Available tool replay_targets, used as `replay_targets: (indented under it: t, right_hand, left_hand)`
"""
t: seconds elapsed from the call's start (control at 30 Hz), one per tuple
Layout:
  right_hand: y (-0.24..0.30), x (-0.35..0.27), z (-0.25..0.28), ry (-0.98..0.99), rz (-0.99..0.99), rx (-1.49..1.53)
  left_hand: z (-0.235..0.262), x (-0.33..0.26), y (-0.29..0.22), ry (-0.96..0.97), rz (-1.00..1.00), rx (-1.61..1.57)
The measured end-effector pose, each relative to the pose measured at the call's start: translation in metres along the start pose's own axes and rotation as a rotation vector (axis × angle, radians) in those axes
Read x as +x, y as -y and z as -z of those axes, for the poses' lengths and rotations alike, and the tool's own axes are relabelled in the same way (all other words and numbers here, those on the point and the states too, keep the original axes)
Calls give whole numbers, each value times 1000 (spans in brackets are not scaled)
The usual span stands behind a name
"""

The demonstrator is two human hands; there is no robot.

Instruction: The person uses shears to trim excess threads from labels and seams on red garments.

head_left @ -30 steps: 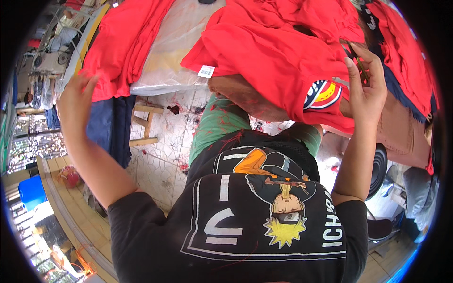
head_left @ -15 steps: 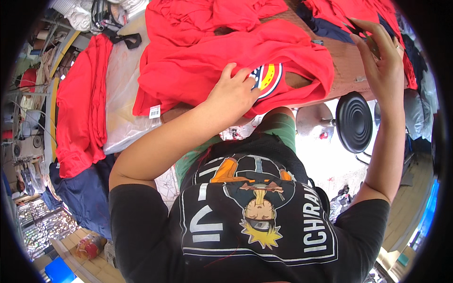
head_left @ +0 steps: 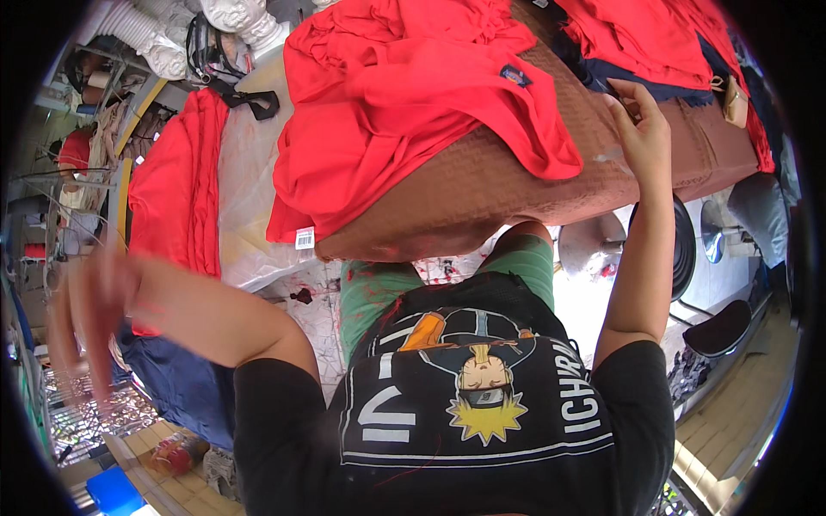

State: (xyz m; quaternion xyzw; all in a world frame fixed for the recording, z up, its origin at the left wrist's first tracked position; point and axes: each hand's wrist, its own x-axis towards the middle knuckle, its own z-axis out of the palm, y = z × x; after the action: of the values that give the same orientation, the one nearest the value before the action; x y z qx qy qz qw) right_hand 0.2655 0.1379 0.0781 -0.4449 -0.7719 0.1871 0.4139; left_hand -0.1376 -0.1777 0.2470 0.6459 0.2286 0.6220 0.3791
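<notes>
The red shirt (head_left: 370,146) lies rumpled before you on the brown tabletop (head_left: 482,185), cut off at the upper edge, its folds hiding much of its shape, a white tag (head_left: 305,238) at its near left corner. Your right hand (head_left: 641,116) is near the navy cloth (head_left: 667,84), and I can't tell whether its curled fingers are clamped on anything. Your left hand (head_left: 96,314), beside the red cloth (head_left: 176,181) at left, is too blurred to tell whether its fingers are apart or together.

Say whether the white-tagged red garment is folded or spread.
Loosely spread: the red garment lies rumpled, unevenly creased, partly over the brown cover.
</notes>
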Motion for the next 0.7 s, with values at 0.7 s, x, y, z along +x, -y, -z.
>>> replay_targets:
  t: [0.7]
  right_hand:
    - [-23, -37, -31, 411, -256, -284]
  left_hand:
    - [2, -3, 226, -109, 376, 1604]
